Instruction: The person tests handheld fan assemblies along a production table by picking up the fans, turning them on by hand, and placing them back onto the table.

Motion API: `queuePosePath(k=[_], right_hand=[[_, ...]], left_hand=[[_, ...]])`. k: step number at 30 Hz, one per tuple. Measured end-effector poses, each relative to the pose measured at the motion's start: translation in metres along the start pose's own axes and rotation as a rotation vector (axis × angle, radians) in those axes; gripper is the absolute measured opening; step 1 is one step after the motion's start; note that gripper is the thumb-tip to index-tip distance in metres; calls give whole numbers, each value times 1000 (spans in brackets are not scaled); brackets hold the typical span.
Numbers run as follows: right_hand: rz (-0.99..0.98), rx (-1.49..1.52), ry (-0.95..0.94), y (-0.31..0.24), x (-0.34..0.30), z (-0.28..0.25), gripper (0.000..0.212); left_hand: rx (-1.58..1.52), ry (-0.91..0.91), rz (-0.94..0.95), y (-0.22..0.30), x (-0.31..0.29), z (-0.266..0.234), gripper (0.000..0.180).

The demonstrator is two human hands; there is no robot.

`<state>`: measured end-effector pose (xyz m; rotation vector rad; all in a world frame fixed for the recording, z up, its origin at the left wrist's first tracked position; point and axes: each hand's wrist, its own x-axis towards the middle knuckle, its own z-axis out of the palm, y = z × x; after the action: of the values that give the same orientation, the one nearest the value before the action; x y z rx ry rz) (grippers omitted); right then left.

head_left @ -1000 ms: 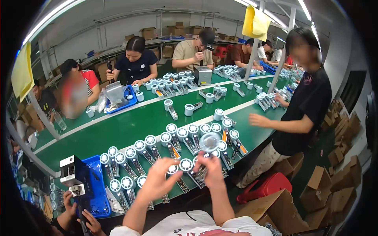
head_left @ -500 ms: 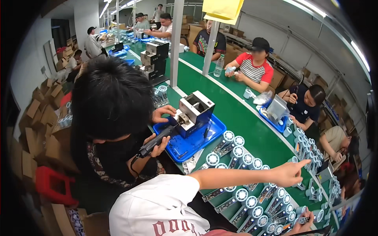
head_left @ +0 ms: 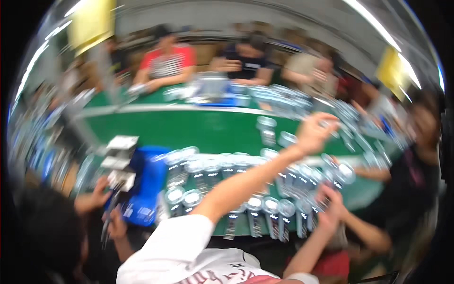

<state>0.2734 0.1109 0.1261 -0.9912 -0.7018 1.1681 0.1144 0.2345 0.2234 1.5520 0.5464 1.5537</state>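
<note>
My left arm, in a white sleeve, stretches across the bench. Its hand (head_left: 318,134) hangs over the green surface, fingers blurred but apart, with nothing I can make out in them. Lower down, my right hand (head_left: 330,206) is closed around the handle of a light-blue handheld fan (head_left: 344,173), its round head pointing up and away. Beneath and beside my left arm lie several similar fans (head_left: 254,204) in rows, round heads away from me and handles towards me, with circuit boards showing in some handles.
At left, a person handles a dark tool (head_left: 111,213) by a black-and-white machine (head_left: 124,147) on a blue tray (head_left: 142,213). Another person's arm (head_left: 369,173) reaches in from the right. Across the green bench (head_left: 189,128), several people sit behind more fans.
My view has swung to the right, blurring the scene. My left hand no longer points with a straight finger; its fingers are more bent. The right hand and its fan have come further into view.
</note>
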Motion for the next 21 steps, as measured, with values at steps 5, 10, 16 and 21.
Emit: queuePosePath(k=[5,10,16,21], right_hand=[[16,154,-45,-11,-2,-1,30],[-2,153,20,-12,-33,-15,27],[-38,160,18,-14,-41,-34,27],[-99,189,172,-16,-28,-59,28]], left_hand=[[-206,-538,-170,0,28,55,70],[-190,-280,-277,-12,66,99,46],[-39,-640,-160,-49,61,119,39],[115,-502,-434,-62,64,103,65]])
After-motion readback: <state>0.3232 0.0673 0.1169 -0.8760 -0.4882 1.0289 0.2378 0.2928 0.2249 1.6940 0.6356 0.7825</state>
